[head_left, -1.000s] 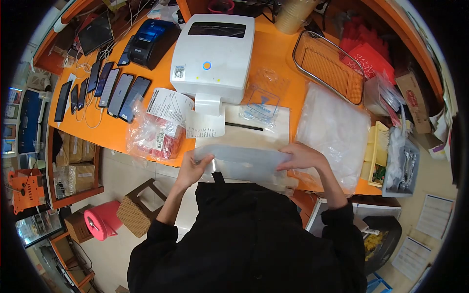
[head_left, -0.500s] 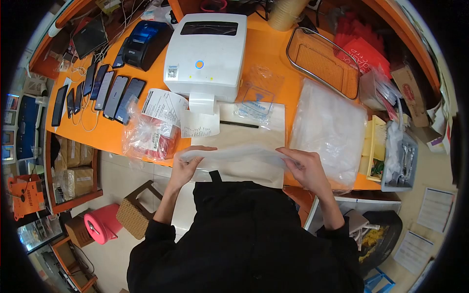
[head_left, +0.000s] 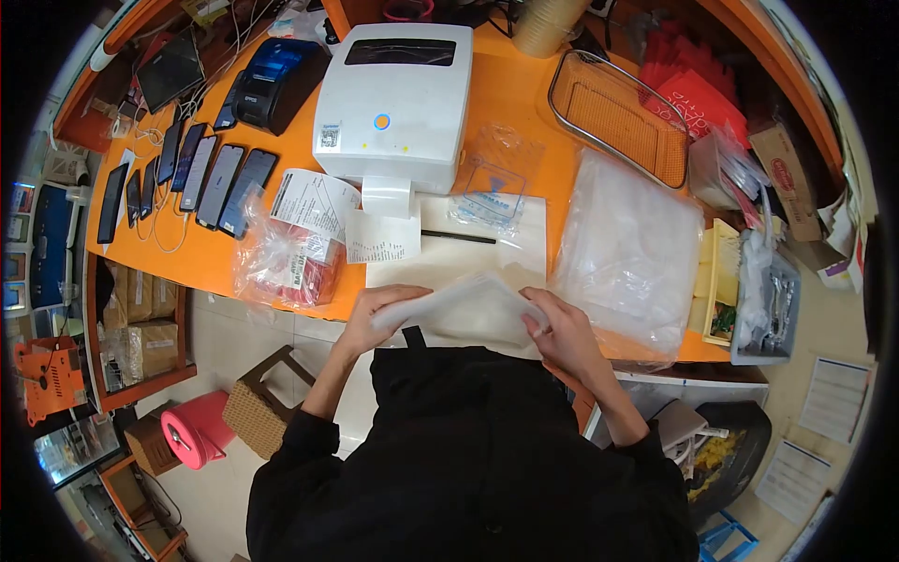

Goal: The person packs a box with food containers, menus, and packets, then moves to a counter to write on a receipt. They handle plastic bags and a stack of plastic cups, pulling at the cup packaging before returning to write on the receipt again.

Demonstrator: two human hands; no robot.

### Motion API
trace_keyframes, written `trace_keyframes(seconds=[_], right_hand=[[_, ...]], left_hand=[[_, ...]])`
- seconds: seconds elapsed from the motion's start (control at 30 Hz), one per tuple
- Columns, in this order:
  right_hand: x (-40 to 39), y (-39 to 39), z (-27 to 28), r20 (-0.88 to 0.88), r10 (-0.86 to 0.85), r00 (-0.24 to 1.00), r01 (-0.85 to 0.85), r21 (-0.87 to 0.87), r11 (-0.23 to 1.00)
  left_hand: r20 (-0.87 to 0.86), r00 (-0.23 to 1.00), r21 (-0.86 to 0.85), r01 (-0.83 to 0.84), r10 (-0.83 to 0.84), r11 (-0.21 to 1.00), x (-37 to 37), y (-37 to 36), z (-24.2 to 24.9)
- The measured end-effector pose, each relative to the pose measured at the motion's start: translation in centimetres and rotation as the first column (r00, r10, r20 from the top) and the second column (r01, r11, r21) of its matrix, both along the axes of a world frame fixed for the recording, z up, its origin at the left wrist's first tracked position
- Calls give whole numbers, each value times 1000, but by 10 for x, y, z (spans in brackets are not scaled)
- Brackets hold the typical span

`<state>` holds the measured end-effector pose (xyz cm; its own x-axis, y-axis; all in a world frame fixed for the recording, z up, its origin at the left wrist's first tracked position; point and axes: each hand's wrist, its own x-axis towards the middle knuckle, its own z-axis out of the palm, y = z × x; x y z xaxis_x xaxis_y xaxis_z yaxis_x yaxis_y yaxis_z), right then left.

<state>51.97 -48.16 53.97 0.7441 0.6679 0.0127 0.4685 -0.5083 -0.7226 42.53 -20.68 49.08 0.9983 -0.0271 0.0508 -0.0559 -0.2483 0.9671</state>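
Note:
Between my two hands, close to my body, is a translucent white plastic bag (head_left: 459, 304), bent up into a peak in the middle. My left hand (head_left: 375, 317) grips its left end, and my right hand (head_left: 560, 328) pinches the right end between thumb and fingers. Under it lies a cream-coloured sheet (head_left: 520, 262) on the orange table. A black pen (head_left: 458, 237) rests on that sheet, with a clear printed plastic bag (head_left: 492, 201) above it. To the right is a stack of clear plastic bags (head_left: 629, 253).
A white label printer (head_left: 398, 103) stands at the back with a printed label (head_left: 384, 236) hanging out. Left of it are a black printer (head_left: 279, 89), several phones (head_left: 220, 185) and a plastic-wrapped red packet (head_left: 304, 267). A wire basket (head_left: 618, 117) and a yellow tray (head_left: 715, 281) stand right.
My hands have come closer together and slightly lower. The plastic bag, nearly flat before, now bends upward in the middle.

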Motion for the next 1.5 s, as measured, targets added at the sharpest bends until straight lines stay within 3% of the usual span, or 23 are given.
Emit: trace_keyframes(seconds=[0.07,0.13,0.17,0.23,0.3,0.33,0.37,0.47,0.57,0.7,0.8,0.9,0.97,1.0,1.1,1.17,1.2,1.23,1.27,1.3,1.4,1.43,1.5], right_hand=[[6,1,-1,40,-25,999,24,33,999],[16,3,10,-261,-59,963,53,-30,998],[25,2,14,-261,-64,963,57,-32,998],[47,4,18,-583,-44,811,-19,-102,995],[63,8,-2,-712,-39,701,-9,-63,998],[71,10,-17,-816,-23,577,3,-27,1000],[77,11,-36,-810,-66,583,14,-72,997],[81,12,-40,-831,-122,543,41,-119,992],[77,9,-35,-861,-67,505,46,-51,998],[72,8,-28,-866,-5,500,0,-6,1000],[63,12,-32,-866,-17,499,23,-6,1000],[56,15,-36,-876,-64,478,148,9,989],[54,2,-60,-970,-29,242,362,63,930],[54,1,-59,-971,-27,239,364,64,929],[55,0,-48,-989,93,111,422,132,897],[55,0,-44,-984,175,29,458,169,873],[58,4,-45,-983,178,30,455,172,874],[61,10,-46,-948,149,282,236,219,947],[61,15,-48,-841,166,514,6,197,980],[59,18,-52,-832,201,517,20,246,969],[55,20,-57,-975,110,194,199,149,969],[55,19,-55,-975,110,192,202,149,968],[58,10,-50,-686,384,618,-127,395,910]], left_hand=[[-249,960,93,-107,127,990,1,-2,3],[-249,954,96,-146,166,985,7,-4,13],[-256,945,100,-185,205,978,11,-6,20],[-274,941,137,-165,198,977,24,-7,47],[-292,935,178,-152,200,972,34,-13,52],[-189,958,356,-138,216,924,40,-19,49],[-82,974,521,-138,211,842,45,-27,47],[-109,988,559,-27,106,829,57,-56,74],[-244,968,541,89,55,836,58,-69,80],[-165,982,520,162,-88,839,60,-85,69],[-262,959,369,202,-107,907,62,-110,66],[-339,933,420,264,-120,868,67,-117,45],[-167,949,398,314,-268,862,66,-107,26],[-80,939,391,339,-335,856,65,-100,23],[15,989,322,136,-149,937,75,-66,27],[-335,939,218,-5,80,976,72,-48,23],[-334,939,221,-8,83,975,72,-43,20],[-508,853,-149,48,-118,988,72,-39,16],[-578,732,-503,31,-362,864,71,-38,13],[-570,739,-562,-31,-359,827,67,-42,13],[-610,716,-544,-67,-339,837,56,-46,3],[-639,702,-516,-88,-315,852,53,-46,0],[-645,703,-539,-143,-298,830,46,-45,-2]])
